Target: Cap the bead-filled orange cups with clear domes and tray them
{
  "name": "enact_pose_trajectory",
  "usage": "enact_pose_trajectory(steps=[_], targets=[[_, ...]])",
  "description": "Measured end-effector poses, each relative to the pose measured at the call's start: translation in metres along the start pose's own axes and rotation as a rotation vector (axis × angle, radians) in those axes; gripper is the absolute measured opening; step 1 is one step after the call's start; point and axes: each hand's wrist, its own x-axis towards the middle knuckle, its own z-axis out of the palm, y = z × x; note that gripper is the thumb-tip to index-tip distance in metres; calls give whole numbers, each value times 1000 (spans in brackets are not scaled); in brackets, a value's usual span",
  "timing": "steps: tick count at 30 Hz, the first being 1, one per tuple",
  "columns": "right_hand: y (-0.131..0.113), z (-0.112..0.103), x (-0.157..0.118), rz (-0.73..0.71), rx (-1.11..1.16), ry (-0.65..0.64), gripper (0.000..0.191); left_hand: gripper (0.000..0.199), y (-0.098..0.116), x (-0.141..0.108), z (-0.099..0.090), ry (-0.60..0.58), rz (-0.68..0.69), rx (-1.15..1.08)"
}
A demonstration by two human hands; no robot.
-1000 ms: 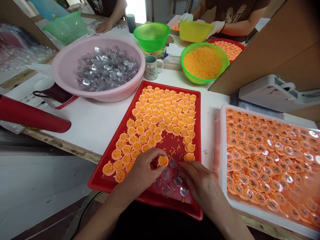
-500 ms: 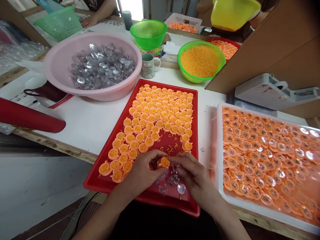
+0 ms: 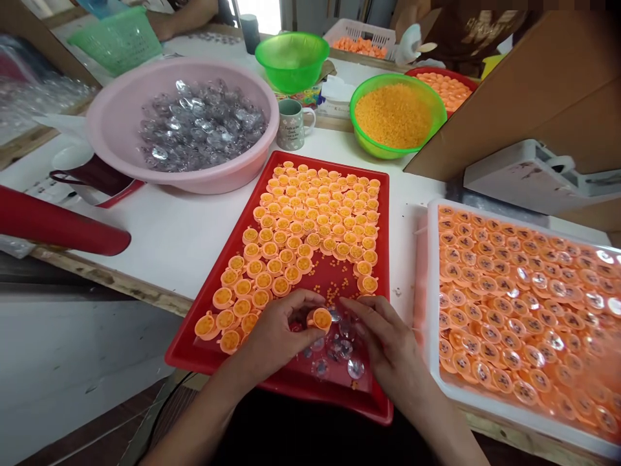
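- The left hand (image 3: 277,331) has its fingers clamped on a miniature orange teacup (image 3: 321,320), held above the near part of the red tray (image 3: 384,249), with yellow bits showing at its mouth.
- The right hand (image 3: 392,343) is just beside that cup, fingers bent over some clear discs (image 3: 356,369); whether they grip one, I cannot tell.
- These discs lie loose in the tray, between and below the two hands.
- Rows of filled teacups (image 3: 281,285) crowd the tray's far and left parts, and loose yellow bits (image 3: 334,292) lie scattered on its bare red floor.
- To the right, a white-rimmed container (image 3: 433,272) holds many orange cups topped with shiny printed discs.
- Beyond the tray on the white surface (image 3: 167,239) stand a pink basin (image 3: 110,133) of clear, shiny pieces, a grey-green mug (image 3: 290,129) and a green bowl (image 3: 388,151) heaped with orange-yellow bits.
- A gloved co-worker's hand (image 3: 408,44) is at the far side.
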Motion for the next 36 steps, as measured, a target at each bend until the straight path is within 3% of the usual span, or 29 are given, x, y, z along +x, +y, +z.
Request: enact_pose_trajectory(steps=[2, 6, 8, 10, 14, 18, 26, 32, 36], targets=[[5, -2, 0, 104, 163, 7, 34, 26, 2, 0, -2, -21, 22, 6], [9, -2, 1, 410, 799, -14, 23, 21, 3, 0, -2, -46, 72, -74], [8, -1, 2, 481, 1016, -26, 24, 19, 1, 0, -1, -45, 55, -131], [5, 1, 3, 495, 1079, -31, 25, 21, -1, 0, 0, -47, 23, -182], [0, 3, 4, 455, 1017, 27, 30, 27, -6, -1, -1, -76, -15, -229], [1, 2, 3, 410, 954, -11, 19, 27, -8, -1, -3, -49, -27, -250], [3, 1, 1, 359, 740, 23, 18, 17, -7, 2, -2, -22, -19, -308], [9, 4, -3, 356, 471, 61, 5, 18, -10, 5, -3, 53, -52, -351], [12, 8, -4, 151, 124, 66, 17, 21, -11, 4, -4, 80, -70, -422]])
